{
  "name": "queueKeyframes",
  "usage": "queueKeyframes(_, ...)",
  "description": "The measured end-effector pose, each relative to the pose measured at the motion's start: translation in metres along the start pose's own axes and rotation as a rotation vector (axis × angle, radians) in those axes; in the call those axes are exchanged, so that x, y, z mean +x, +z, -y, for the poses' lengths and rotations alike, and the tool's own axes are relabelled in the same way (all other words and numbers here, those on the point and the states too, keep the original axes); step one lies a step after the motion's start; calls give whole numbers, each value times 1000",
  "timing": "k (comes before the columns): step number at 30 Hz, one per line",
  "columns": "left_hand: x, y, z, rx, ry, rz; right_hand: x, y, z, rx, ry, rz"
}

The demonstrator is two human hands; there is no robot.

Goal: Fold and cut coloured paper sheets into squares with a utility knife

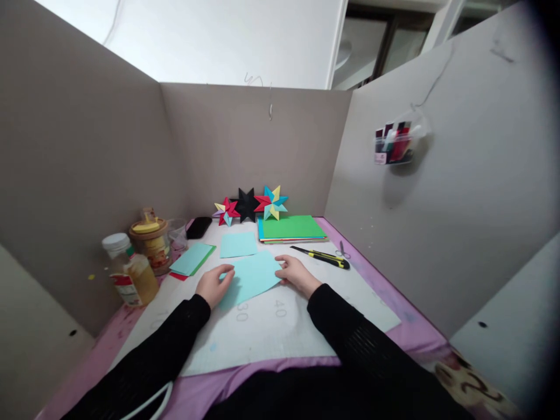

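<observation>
One smooth, pale-blue paper sheet [256, 275] occupies the middle of the tabletop [397, 304], its right side clamped in the grip of the right hand [297, 274]. The left hand [214, 284] hides part of its left edge; whether that grip is closed cannot be told. A second blue sheet [238, 244] lies just beyond; three pointed paper stars [245, 205] line the far edge.

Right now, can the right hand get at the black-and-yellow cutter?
Likely yes: the cutter lies close by the right hand, with nothing visible between them. That hand's fingers are at the light-blue sheet's edge, so it would have to leave that first.
</observation>
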State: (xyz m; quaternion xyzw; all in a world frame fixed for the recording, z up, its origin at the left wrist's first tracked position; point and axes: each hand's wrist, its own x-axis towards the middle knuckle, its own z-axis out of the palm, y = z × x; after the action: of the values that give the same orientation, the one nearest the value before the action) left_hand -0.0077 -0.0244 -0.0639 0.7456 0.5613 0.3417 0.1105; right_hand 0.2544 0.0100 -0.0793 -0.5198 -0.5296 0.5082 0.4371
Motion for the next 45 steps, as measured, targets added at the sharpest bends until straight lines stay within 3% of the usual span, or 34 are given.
queueKeyframes(4, 8, 5, 20, -50, -80, -62, 3, -16, -2, -247, -160, -96)
queueKeyframes(11, 9, 11, 23, -416, -282, -86, 2, -23, 11, -88, -316, -72)
queueKeyframes(15, 8, 6, 11, -679, -366, -76, 2, -19, 12, -8, -333, -119)
queueKeyframes(19, 8, 2, 4, -964, -386, 114, 3, -20, 12, 18, -320, -147)
queueKeyframes(28, 6, 2, -2, -1099, -486, 111, 4, -20, 9, 52, -275, -160)
queueKeyframes(33, 4, -1, -4, -1101, -492, 170, 1, -29, 15, 277, -111, 7)
queueKeyframes(37, 4, -3, -6, -1050, -550, 262, -12, -39, 25, 221, 63, 324)
queueKeyframes(41, 3, -9, -10, -1111, -538, 336, -23, -32, 24, 105, 149, 618)
queueKeyframes(43, 4, -15, -12, -1279, -510, 360, -22, -24, 22, 66, 155, 617)
queueKeyframes(45, 4, -21, -14, -1506, -451, 386, -17, -17, 18, 82, 104, 453)
